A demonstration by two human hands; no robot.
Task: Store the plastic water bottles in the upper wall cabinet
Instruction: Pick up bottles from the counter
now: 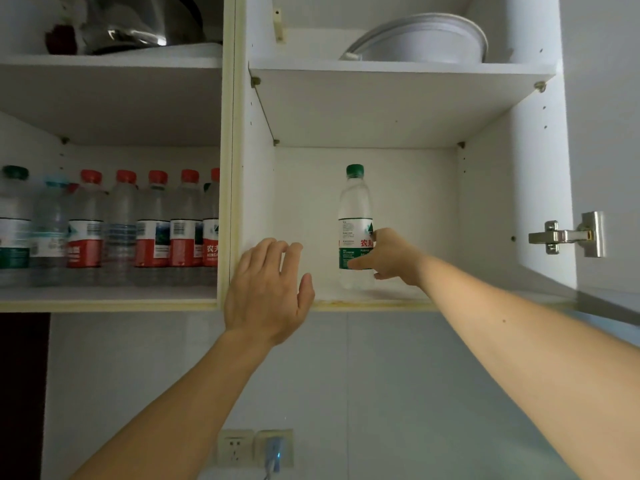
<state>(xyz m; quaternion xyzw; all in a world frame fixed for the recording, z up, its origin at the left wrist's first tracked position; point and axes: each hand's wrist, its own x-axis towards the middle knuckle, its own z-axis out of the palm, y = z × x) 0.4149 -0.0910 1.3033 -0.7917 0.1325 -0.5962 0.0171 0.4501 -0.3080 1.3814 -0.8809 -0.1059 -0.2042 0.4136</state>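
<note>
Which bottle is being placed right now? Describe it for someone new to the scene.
Look in the right-hand cabinet bay, lower shelf. One green-capped bottle stands upright there alone, gripped by the right hand. The other bottles crowd the left bay.

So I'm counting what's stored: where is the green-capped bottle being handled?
In the head view, the green-capped bottle stands upright on the lower shelf of the right-hand compartment, alone there, gripped by the right hand.
</note>
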